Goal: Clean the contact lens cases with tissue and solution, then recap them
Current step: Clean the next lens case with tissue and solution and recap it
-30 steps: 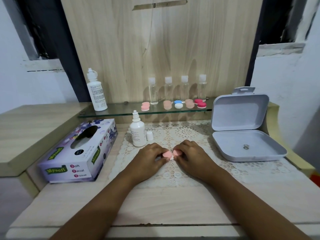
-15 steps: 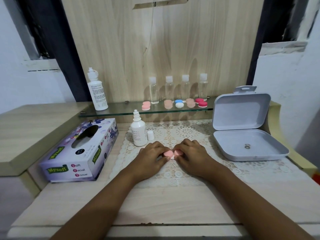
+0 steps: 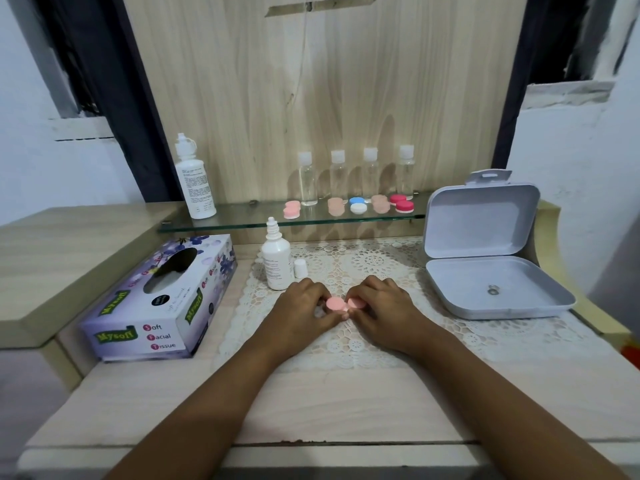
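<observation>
A pink contact lens case [image 3: 341, 303] lies on the lace mat between my hands. My left hand [image 3: 300, 306] grips its left cap and my right hand [image 3: 381, 304] grips its right cap; the case body is mostly hidden by my fingers. An uncapped white solution bottle [image 3: 276, 263] stands just behind my left hand, its small white cap [image 3: 300, 268] beside it. A purple tissue box [image 3: 162, 299] sits to the left. Several more lens cases [image 3: 356, 205] rest on the glass shelf.
A tall white bottle [image 3: 194, 178] and several clear bottles [image 3: 370, 174] stand on the glass shelf [image 3: 242, 225]. An open grey box [image 3: 491, 285] sits at the right. A raised wooden ledge [image 3: 52, 258] borders the left.
Both hands stay on the pink case with only slight finger shifts on the caps. The camera view has shifted a little.
</observation>
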{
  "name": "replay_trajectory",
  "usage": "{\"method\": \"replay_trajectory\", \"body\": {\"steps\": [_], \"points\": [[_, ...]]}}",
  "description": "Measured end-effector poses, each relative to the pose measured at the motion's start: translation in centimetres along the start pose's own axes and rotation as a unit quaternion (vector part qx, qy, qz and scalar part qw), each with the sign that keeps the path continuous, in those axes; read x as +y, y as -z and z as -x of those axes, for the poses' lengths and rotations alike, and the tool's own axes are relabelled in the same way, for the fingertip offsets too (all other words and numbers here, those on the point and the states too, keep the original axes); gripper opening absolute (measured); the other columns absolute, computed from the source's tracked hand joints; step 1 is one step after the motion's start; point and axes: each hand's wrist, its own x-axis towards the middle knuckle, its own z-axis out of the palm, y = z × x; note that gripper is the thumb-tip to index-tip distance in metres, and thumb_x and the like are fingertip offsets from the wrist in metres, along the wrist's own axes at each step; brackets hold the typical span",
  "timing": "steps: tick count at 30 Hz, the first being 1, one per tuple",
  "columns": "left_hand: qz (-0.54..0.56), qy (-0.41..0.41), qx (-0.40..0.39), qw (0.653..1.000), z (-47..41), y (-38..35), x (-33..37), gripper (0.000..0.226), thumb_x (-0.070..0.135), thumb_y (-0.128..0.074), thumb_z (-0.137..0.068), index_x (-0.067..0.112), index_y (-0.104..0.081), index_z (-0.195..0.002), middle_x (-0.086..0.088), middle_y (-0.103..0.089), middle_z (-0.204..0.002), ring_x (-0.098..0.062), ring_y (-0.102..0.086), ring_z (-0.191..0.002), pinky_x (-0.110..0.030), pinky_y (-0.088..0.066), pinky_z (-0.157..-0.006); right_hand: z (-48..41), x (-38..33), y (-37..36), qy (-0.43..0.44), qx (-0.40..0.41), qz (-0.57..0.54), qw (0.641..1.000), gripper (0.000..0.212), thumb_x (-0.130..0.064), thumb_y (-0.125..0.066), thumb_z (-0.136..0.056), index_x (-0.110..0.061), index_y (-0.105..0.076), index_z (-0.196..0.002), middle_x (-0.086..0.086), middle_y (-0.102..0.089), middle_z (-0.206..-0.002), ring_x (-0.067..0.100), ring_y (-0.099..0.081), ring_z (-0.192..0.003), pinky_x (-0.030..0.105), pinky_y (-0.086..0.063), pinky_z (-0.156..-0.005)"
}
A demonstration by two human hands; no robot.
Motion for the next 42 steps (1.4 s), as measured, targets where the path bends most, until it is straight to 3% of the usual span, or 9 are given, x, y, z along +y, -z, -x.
{"method": "replay_trajectory", "body": {"steps": [3,5,8,17,23,28,36,40,42], "points": [[-0.008,-0.006,-0.024,1.0,0.3,0.1,0.1,0.061,0.058,-0.059,-0.08,0.018,-0.053,-0.127,0.004,-0.054,-0.116,-0.013,-0.048,-0.109,-0.029,-0.038,-0.093,0.0,0.2,-0.1,0.004,0.004,-0.004,1.0,0.032,-0.037,-0.045,-0.088,-0.025,-0.057,-0.115,-0.006,-0.05,-0.111,0.01,-0.031,-0.092,0.028,-0.025,-0.081],[-0.001,-0.022,-0.047,0.999,0.6,0.3,0.3,0.066,0.06,-0.041,-0.081,0.022,-0.047,-0.135,0.008,-0.052,-0.124,-0.011,-0.045,-0.117,-0.033,-0.036,-0.1,0.0,0.2,-0.2,0.004,0.01,-0.007,1.0,0.03,-0.036,-0.046,-0.088,-0.025,-0.057,-0.114,-0.006,-0.051,-0.109,0.011,-0.032,-0.091,0.028,-0.026,-0.08],[0.036,-0.032,-0.045,0.998,0.8,0.5,0.2,0.069,0.051,-0.031,-0.074,0.023,-0.05,-0.133,0.009,-0.055,-0.122,-0.008,-0.047,-0.115,-0.038,-0.039,-0.099,0.0,0.1,-0.2,0.004,0.012,-0.005,1.0,0.029,-0.034,-0.048,-0.089,-0.024,-0.058,-0.114,-0.005,-0.051,-0.108,0.011,-0.032,-0.09,0.028,-0.027,-0.08],[0.043,-0.005,-0.035,0.998,0.9,0.9,0.7,0.047,0.039,-0.049,-0.077,0.021,-0.061,-0.12,0.013,-0.047,-0.095,-0.009,-0.052,-0.095,-0.03,-0.044,-0.089,0.1,0.0,0.0,0.003,0.007,-0.003,1.0,0.034,-0.037,-0.046,-0.086,-0.022,-0.058,-0.115,-0.005,-0.052,-0.108,0.011,-0.033,-0.09,0.03,-0.033,-0.083],[0.04,-0.014,-0.053,0.998,1.0,1.0,0.6,0.056,0.031,-0.044,-0.078,0.022,-0.05,-0.132,0.007,-0.055,-0.128,-0.01,-0.048,-0.118,-0.035,-0.039,-0.102,0.1,-0.1,0.0,-0.004,0.003,-0.005,1.0,0.046,-0.044,-0.036,-0.078,-0.024,-0.058,-0.113,-0.007,-0.051,-0.105,0.012,-0.033,-0.088,0.032,-0.036,-0.086],[0.028,-0.022,-0.053,0.998,0.9,1.0,0.8,0.043,0.03,-0.044,-0.081,0.02,-0.061,-0.12,0.007,-0.063,-0.112,-0.011,-0.055,-0.103,-0.041,-0.045,-0.089,0.0,-0.1,0.0,-0.003,0.002,-0.007,1.0,0.047,-0.043,-0.035,-0.078,-0.024,-0.058,-0.114,-0.007,-0.051,-0.107,0.012,-0.034,-0.089,0.032,-0.035,-0.087],[0.092,0.004,-0.03,0.995,0.1,1.1,0.8,0.026,0.02,-0.06,-0.088,0.019,-0.064,-0.113,0.005,-0.062,-0.107,-0.006,-0.057,-0.098,-0.027,-0.046,-0.091,-0.2,0.2,-0.4,-0.002,0.008,-0.004,1.0,0.065,-0.056,-0.02,-0.069,-0.026,-0.058,-0.111,-0.009,-0.05,-0.103,0.012,-0.035,-0.088,0.032,-0.036,-0.086],[0.161,0.06,-0.043,0.984,-0.5,1.7,1.0,0.026,0.021,-0.061,-0.088,0.022,-0.064,-0.114,0.01,-0.062,-0.11,-0.002,-0.058,-0.097,-0.011,-0.043,-0.081,0.0,-0.1,-0.1,-0.001,0.01,-0.004,1.0,0.049,-0.047,-0.031,-0.077,-0.025,-0.058,-0.113,-0.008,-0.051,-0.105,0.011,-0.034,-0.088,0.03,-0.034,-0.084],[0.192,0.085,-0.03,0.977,-0.8,1.8,1.0,0.027,0.02,-0.061,-0.088,0.023,-0.064,-0.114,0.01,-0.063,-0.109,-0.002,-0.059,-0.095,-0.011,-0.044,-0.076,0.1,-0.1,0.0,-0.002,0.009,-0.006,1.0,0.046,-0.043,-0.034,-0.079,-0.025,-0.058,-0.113,-0.008,-0.051,-0.106,0.011,-0.033,-0.089,0.03,-0.033,-0.083]]}}
